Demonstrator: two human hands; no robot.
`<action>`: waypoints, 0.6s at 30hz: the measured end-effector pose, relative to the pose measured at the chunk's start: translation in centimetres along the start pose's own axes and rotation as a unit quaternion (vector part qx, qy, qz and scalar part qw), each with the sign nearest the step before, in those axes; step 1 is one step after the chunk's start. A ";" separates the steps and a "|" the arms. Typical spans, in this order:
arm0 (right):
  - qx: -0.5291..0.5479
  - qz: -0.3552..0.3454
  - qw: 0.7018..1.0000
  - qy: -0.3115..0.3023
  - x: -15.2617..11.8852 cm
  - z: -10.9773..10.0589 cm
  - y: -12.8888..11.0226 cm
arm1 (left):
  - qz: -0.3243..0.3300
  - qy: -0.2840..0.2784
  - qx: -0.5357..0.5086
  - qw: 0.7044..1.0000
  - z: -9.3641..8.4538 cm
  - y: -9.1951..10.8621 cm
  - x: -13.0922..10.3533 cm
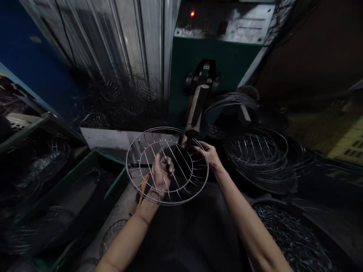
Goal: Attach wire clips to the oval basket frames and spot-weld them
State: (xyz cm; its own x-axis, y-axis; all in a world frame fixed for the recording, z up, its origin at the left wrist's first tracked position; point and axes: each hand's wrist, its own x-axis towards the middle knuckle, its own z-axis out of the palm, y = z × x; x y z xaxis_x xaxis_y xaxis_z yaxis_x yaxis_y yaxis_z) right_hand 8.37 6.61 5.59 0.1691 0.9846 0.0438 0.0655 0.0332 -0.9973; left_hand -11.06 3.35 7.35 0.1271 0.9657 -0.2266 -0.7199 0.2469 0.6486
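A round wire rack (167, 204), with two rim rings, parallel cross bars and short bent wires between, is held tilted in front of me. My left hand (162, 172) is under its middle, seen through the bars, with curled fingers; what they hold is not clear. My right hand (208, 154) is closed at the rack's right rim, fingertips partly hidden near the electrode. The spot welder's thick electrode arm (195, 109) reaches down to the rack's upper right edge.
The green machine (238, 60) has a lit red lamp (192, 13). Wire rings (231, 100) hang at right, above piled wire racks (255, 151). A tub of small wire pieces (286, 230) stands lower right. Green crates (113, 158) are left, a metal sheet (104, 139) behind the rack.
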 end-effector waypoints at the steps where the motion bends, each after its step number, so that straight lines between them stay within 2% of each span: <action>1: 0.006 -0.004 1.000 0.003 -0.2 -0.1 0.0 | 0.008 0.004 -0.001 1.000 0.0 0.0 0.1; 6: 0.033 -0.015 0.999 0.013 -1.1 -0.8 0.6 | 0.033 0.013 -0.002 0.999 0.0 -0.2 0.6; 12: 0.009 -0.036 0.999 0.030 -0.2 -0.6 0.5 | 0.046 0.009 -0.007 0.999 0.7 -0.6 1.4; 18: 0.005 -0.033 0.999 0.034 0.8 -0.7 1.4 | 0.064 -0.024 0.006 0.998 -1.2 -2.2 2.8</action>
State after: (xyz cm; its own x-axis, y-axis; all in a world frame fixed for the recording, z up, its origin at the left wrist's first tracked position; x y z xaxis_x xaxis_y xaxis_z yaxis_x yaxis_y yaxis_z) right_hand 9.26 7.29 4.22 0.2310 0.9663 0.1137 0.0689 0.1003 -0.9926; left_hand -9.98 5.37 4.40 0.0677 0.9920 -0.1070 -0.7247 0.1226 0.6781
